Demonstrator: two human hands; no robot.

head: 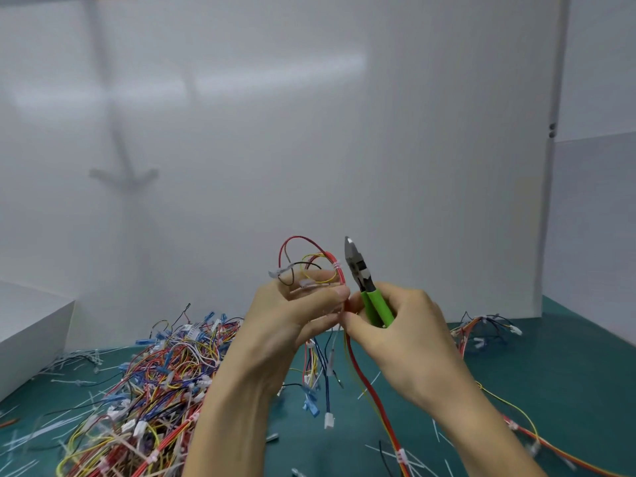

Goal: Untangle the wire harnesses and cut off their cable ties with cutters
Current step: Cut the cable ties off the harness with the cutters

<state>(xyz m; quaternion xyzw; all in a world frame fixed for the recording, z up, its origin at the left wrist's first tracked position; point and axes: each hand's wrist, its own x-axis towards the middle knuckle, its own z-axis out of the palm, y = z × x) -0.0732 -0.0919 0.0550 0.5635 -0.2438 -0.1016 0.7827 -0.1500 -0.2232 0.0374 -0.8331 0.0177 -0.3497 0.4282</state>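
Note:
My left hand [296,315] grips a wire harness [309,263] of red, yellow and black wires, raised above the table. A white cable tie [336,266] wraps the red wires just above my fingers. My right hand [395,325] holds green-handled cutters [364,284] with the jaws pointing up, close to the right of that tie and apart from it. The thumb and forefinger of my right hand also pinch the red wires below the tie. The harness tails [371,390] hang down to the table.
A big tangled pile of harnesses [148,383] lies at the left on the green mat [568,390]. Another harness [481,328] lies at the back right. Cut white tie scraps [69,373] litter the mat. A white box [31,332] stands at the left; a white wall [309,132] stands behind.

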